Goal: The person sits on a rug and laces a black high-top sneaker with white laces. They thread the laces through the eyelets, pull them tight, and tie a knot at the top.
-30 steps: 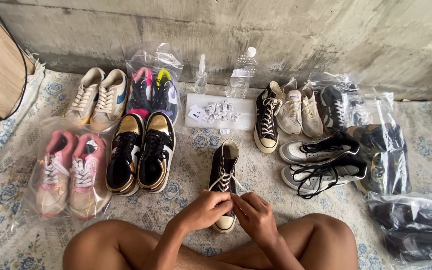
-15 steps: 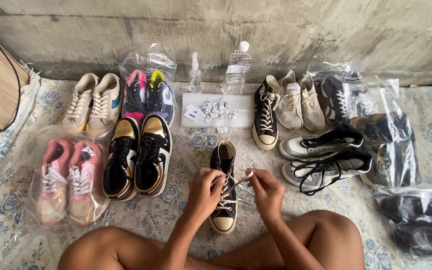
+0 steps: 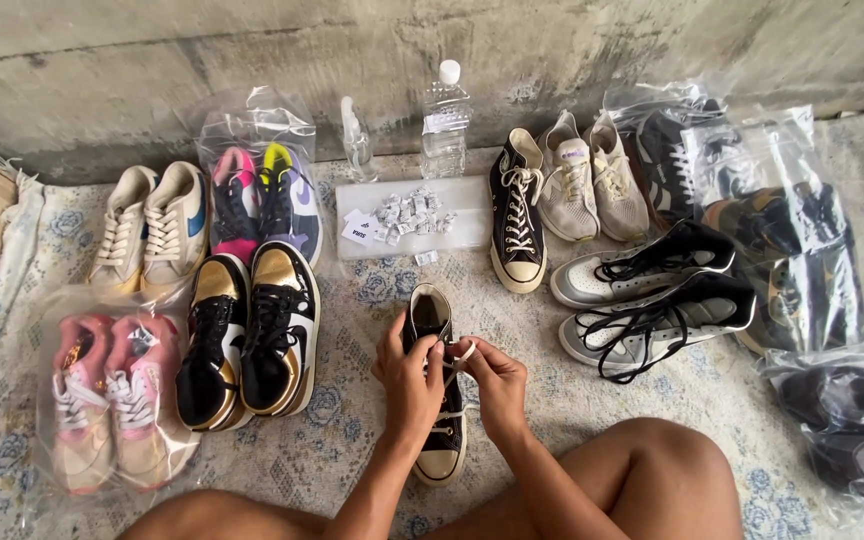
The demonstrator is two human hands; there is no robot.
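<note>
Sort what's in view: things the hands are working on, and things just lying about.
In hand: black high-top sneaker, its white lace, left hand, right hand.

Lying about: matching black sneaker, gold-and-black pair, bagged pink pair, water bottle, spray bottle.

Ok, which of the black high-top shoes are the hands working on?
The black high-top shoe lying alone in front of the person, with left hand and right hand on its white lace. Its twin stands untouched near the bottle.

On the flowered cloth [image 3: 352, 290] I sit on lie bagged pink sneakers [image 3: 102, 400] near its left edge, black-and-gold shoes [image 3: 249, 340] beside them, black-laced grey shoes [image 3: 652, 295] rightward, bottles [image 3: 445, 120] along its far edge.
</note>
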